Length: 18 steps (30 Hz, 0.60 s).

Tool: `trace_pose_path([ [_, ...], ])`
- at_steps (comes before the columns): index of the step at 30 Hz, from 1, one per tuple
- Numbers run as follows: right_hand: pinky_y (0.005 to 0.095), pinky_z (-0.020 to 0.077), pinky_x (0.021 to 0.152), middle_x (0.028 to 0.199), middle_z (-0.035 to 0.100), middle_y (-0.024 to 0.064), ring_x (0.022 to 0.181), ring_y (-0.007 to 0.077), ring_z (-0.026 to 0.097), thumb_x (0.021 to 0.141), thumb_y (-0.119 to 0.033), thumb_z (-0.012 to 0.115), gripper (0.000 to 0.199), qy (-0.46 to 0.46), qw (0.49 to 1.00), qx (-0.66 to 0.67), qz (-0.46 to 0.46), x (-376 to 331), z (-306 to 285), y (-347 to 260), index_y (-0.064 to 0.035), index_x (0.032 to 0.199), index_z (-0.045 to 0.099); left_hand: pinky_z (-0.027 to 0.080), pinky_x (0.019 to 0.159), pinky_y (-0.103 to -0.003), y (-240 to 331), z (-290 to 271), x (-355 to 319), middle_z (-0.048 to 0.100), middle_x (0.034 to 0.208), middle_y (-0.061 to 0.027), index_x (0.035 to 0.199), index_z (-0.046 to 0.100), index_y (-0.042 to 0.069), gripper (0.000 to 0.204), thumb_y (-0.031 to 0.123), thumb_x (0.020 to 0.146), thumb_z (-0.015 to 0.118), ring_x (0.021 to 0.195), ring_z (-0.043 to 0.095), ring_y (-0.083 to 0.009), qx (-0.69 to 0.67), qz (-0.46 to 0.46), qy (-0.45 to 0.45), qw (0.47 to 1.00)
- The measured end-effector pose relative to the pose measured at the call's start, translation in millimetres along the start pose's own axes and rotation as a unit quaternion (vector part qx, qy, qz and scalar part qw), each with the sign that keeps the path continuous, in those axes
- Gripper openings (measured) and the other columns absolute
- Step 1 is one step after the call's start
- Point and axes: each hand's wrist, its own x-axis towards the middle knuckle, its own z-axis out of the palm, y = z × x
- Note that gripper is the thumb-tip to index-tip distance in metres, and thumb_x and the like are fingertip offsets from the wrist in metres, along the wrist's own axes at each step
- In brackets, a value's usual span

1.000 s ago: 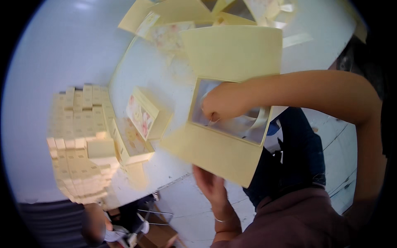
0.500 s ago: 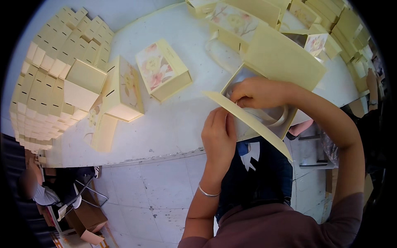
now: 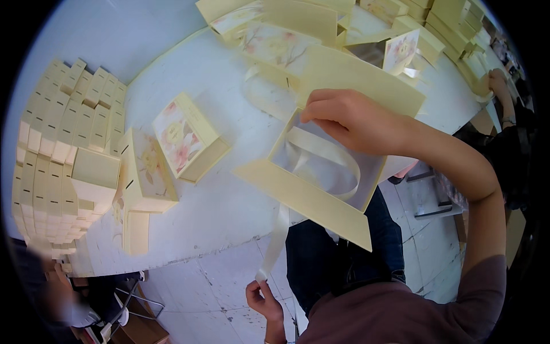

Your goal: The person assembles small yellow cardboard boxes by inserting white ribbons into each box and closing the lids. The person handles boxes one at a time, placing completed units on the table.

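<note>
An open cream box (image 3: 375, 189) sits at the table's front edge, its large lid (image 3: 361, 77) raised at the back and a front flap (image 3: 312, 200) folded out toward me. Inside the box lies a loop of pale satin ribbon (image 3: 329, 150). Below the flap, a ribbon tail (image 3: 276, 243) runs down past the table edge. My left hand (image 3: 266, 301) pinches the end of that tail. Over the box's far side is my right hand (image 3: 355, 121), fingers curled and closed at the far left corner; what they grip, if anything, is hidden.
Left of the box stand two floral boxes (image 3: 182, 137) (image 3: 148, 169) and a tall stack of cream boxes (image 3: 63, 126). More open floral boxes (image 3: 278, 46) fill the far side. Other people's arms (image 3: 501, 92) show at the right; another person sits at lower left.
My left hand has drawn down and toward me from the flap, with the ribbon tail stretched out. My right hand has lifted from inside the box to its far corner. The view has shifted.
</note>
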Motion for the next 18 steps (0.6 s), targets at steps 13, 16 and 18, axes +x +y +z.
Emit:
trace_pose_path([
  [13, 0.0268, 0.0379, 0.072, 0.084, 0.052, 0.0042, 0.088, 0.0183, 0.049, 0.072, -0.013, 0.061, 0.011, -0.098, 0.866, -0.479, -0.105, -5, 26, -8, -0.0042, 0.075, 0.065, 0.037, 0.082, -0.031, 49, 32, 34, 0.045, 0.103, -0.0095, 0.106, 0.046, 0.004, 0.026, 0.011, 0.084, 0.056, 0.093, 0.044, -0.0200, 0.055, 0.233, -0.028, 0.971],
  [16, 0.0242, 0.0348, 0.074, 0.086, 0.053, 0.0038, 0.088, 0.0171, 0.049, 0.068, -0.012, 0.060, 0.010, -0.132, 0.846, -0.509, -0.088, 1, 40, -3, -0.0057, 0.074, 0.065, 0.037, 0.082, -0.032, 90, 55, 47, 0.046, 0.101, -0.0104, 0.103, 0.046, 0.005, 0.024, 0.013, 0.083, 0.055, 0.093, 0.044, -0.0215, 0.048, 0.378, -0.068, 0.922],
  [18, 0.0253, 0.0359, 0.074, 0.087, 0.054, 0.0047, 0.086, 0.0181, 0.051, 0.067, -0.012, 0.060, 0.010, -0.145, 0.860, -0.484, -0.071, 8, 45, 1, -0.0060, 0.073, 0.065, 0.039, 0.079, -0.033, 114, 69, 55, 0.046, 0.099, -0.0110, 0.100, 0.047, 0.006, 0.024, 0.016, 0.081, 0.057, 0.091, 0.045, -0.0229, 0.024, 0.464, -0.082, 0.882],
])
